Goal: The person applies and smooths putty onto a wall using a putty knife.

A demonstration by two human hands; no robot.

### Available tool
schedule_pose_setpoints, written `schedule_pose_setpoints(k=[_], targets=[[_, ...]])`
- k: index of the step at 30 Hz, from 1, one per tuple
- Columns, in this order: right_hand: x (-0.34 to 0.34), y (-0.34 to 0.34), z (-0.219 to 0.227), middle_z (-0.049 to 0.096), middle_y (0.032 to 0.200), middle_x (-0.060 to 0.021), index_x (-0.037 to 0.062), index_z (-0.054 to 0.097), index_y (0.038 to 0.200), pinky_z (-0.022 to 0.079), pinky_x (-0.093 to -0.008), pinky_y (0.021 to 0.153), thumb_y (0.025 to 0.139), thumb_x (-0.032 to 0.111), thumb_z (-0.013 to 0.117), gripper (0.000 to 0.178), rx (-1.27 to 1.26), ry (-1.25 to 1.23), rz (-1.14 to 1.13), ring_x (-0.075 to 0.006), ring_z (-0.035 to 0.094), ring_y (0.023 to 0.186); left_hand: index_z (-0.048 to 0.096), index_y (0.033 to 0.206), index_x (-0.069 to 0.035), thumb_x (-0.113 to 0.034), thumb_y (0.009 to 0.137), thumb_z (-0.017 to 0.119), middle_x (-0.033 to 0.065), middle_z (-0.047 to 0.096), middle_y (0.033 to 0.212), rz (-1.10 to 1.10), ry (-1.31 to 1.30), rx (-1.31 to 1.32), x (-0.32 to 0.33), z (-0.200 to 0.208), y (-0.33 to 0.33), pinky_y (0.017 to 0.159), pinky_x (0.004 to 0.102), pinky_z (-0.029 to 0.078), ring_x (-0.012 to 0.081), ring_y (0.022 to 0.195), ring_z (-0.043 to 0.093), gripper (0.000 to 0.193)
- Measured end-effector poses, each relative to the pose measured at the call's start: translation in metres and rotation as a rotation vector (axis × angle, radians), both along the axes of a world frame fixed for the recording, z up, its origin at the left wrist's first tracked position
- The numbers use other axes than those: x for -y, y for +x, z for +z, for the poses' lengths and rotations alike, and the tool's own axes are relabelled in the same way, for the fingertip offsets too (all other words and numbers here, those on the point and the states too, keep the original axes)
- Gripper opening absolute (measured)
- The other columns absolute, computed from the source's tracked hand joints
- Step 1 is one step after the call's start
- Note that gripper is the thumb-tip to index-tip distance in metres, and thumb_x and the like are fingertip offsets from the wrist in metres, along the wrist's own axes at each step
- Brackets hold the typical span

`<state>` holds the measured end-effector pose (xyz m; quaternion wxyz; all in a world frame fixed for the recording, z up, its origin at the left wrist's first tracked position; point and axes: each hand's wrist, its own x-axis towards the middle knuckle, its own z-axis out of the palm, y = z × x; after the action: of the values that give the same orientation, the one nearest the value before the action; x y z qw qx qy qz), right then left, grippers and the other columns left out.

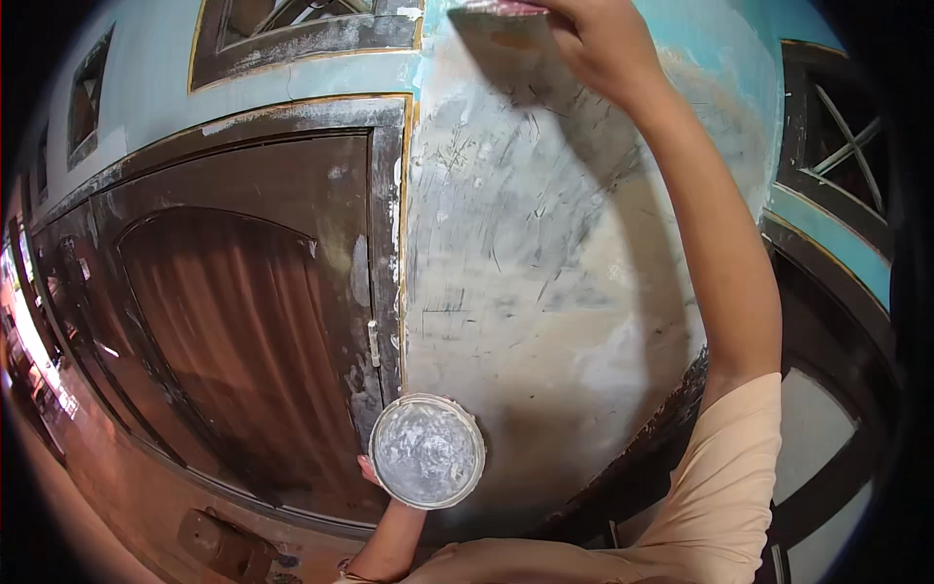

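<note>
A round tub (428, 398) rests in my left hand (368, 470). Whitish-grey material coats its inside, and the tub hides most of the hand below it. My right hand (595, 39) is raised high against the wall (545, 341), at the upper edge of the view. Its fingers close on a flat, thin thing with a pinkish edge (501, 8), partly cut off by the frame, so its kind does not show. The wall surface beneath is patchy grey and off-white, scratched, with blue-green paint near the top.
Left of the wall stands a dark brown door (224, 341) with a pale handle (374, 344). A window with crossed bars (848, 141) lies to the right, above another dark frame. On the reddish floor at lower left sits a brown object (226, 545).
</note>
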<state>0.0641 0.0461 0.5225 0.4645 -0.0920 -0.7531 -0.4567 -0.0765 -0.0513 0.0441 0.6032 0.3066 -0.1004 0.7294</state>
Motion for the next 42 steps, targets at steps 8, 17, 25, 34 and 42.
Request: schedule_pose_setpoints(k=[8,17,25,34,42], targets=[[-0.016,-0.009,-0.058,0.07,0.099,-0.0051,0.0157,0.07,0.103,0.05,-0.0404,0.083,0.076,-0.001,0.064,0.032,0.196,0.059,0.039,-0.0285,0.064,0.094,0.033,0.148,-0.007,-0.086,0.064,0.06,0.0261,0.035,0.149,-0.01,-0.035,0.051,0.001,-0.003,0.008,0.108,0.062,0.038,0.0479,0.133,0.039,0.118],[-0.041,-0.011,-0.083,0.068,0.092,-0.0035,0.0218,0.069,0.105,0.05,-0.0395,0.082,0.081,0.017,0.062,0.026,0.043,0.167,0.014,-0.024,0.065,0.088,0.033,0.149,-0.008,-0.085,0.065,0.059,0.0294,0.031,0.149,0.029,-0.104,-0.003,0.002,-0.009,0.019,0.108,0.061,0.037,0.0481,0.135,0.037,0.117],[-0.026,0.015,-0.165,0.07,0.098,0.0076,0.0261,0.07,0.094,0.042,-0.0402,0.097,0.083,0.02,0.065,0.014,0.173,0.317,-0.023,-0.0145,0.066,0.099,0.033,0.149,-0.012,-0.085,0.064,0.061,0.0265,0.034,0.149,-0.032,-0.055,0.038,0.024,-0.021,0.01,0.108,0.0618,0.038,0.0482,0.134,0.038,0.116],[-0.049,0.06,-0.264,0.067,0.107,0.0013,0.023,0.07,0.105,0.04,-0.0475,0.086,0.075,0.021,0.07,0.029,0.14,-0.073,-0.234,-0.0192,0.059,0.096,0.034,0.149,-0.01,-0.082,0.063,0.065,0.0271,0.033,0.149,-0.032,-0.057,0.038,0.015,-0.026,0.022,0.107,0.0634,0.038,0.0527,0.133,0.037,0.116],[-0.034,0.148,-0.281,0.066,0.113,-0.0014,0.0232,0.071,0.104,0.041,-0.0458,0.088,0.075,0.019,0.068,0.029,-0.075,-0.069,-0.097,-0.0221,0.058,0.106,0.031,0.15,-0.017,-0.09,0.062,0.056,0.0214,0.027,0.154,-0.031,-0.15,-0.05,-0.009,-0.031,0.045,0.102,0.0745,0.035,0.0505,0.136,0.034,0.118]])
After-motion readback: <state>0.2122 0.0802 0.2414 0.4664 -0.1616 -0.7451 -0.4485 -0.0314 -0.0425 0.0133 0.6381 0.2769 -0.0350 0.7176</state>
